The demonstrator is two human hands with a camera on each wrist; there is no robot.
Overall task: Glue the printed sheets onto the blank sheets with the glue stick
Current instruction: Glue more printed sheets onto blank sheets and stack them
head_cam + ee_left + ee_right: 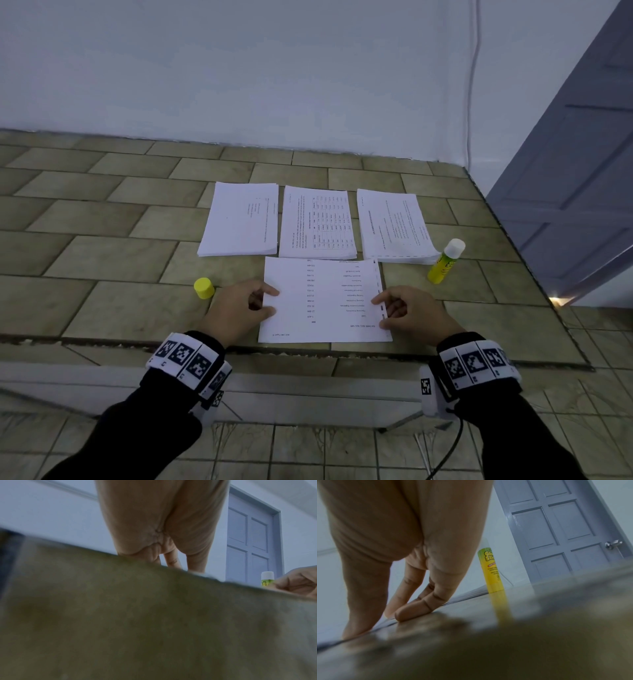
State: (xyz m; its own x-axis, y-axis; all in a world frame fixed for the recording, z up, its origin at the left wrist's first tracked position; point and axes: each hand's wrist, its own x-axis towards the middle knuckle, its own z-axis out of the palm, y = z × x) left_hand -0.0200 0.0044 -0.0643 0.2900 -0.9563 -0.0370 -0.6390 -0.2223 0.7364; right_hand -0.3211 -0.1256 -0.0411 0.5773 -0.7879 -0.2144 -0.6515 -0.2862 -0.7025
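A printed sheet [325, 301] lies flat near the front edge of the tiled table [102, 260]. My left hand [270, 302] rests thumb and index fingertip on the sheet's left edge. My right hand [380, 311] does the same on its right edge, and its fingers [412, 611] reach down with the tips on the surface. The yellow glue stick [445, 262] stands uncapped to the right, beyond my right hand, also seen as the glue stick [491, 572]. Its yellow cap [204, 288] stands left of my left hand. I cannot tell whether another sheet lies underneath.
Three paper stacks sit side by side behind the sheet: a left stack [239, 219], a middle stack [317, 222] with a table print, and a right stack [394, 224] with curled edges. A grey door [575, 171] is at the right, a wall behind.
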